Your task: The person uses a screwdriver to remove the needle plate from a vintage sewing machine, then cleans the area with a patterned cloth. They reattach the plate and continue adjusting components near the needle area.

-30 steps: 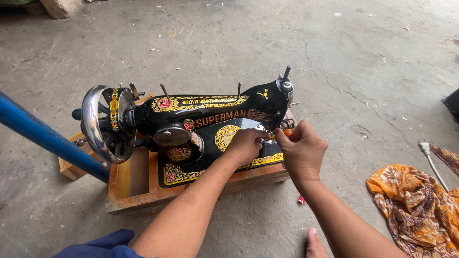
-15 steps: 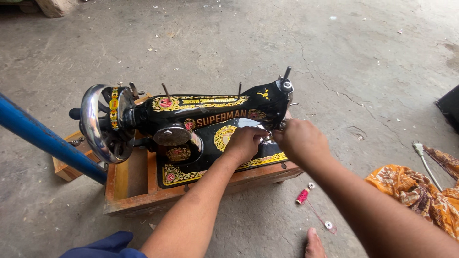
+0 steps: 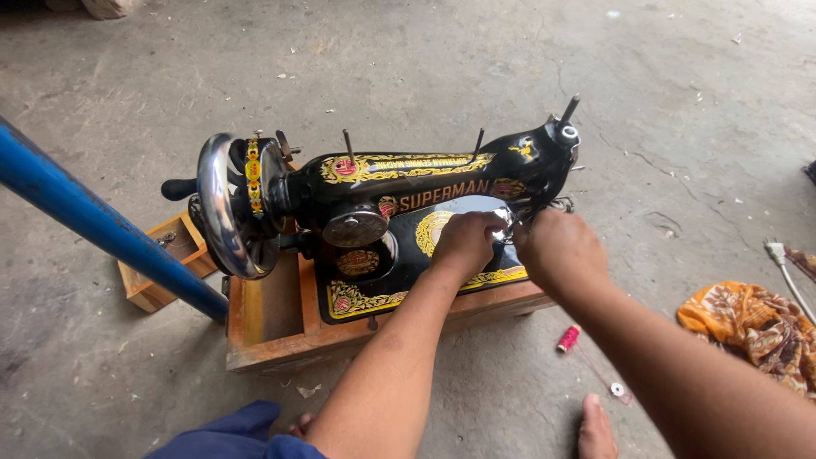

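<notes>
Machine: black hand-crank sewing machine with gold ornament, sitting in a wooden base on the concrete floor, right in front of the person.
Work spot: needle end of the machine, under the head on its right side, beside the shiny round plate on the bed.
Left hand: fingers curled together and pressed down on the bed beside the plate; whether they pinch anything is hidden.
Right hand: closed loosely at the needle area, touching the machine head; its fingertips are out of sight, so I cannot tell what they grip.
Doing it well: judging from this, the job is fine finger work at the needle, so both wrists should stay braced on the bed and the hand wheel should stay untouched while fingers sit near the needle.
Nearby: red thread spool and a small bobbin on the floor near the base's right end, within reach.
Further out: orange patterned cloth at right, blue pole slanting in at left, a small wooden box behind it.
</notes>
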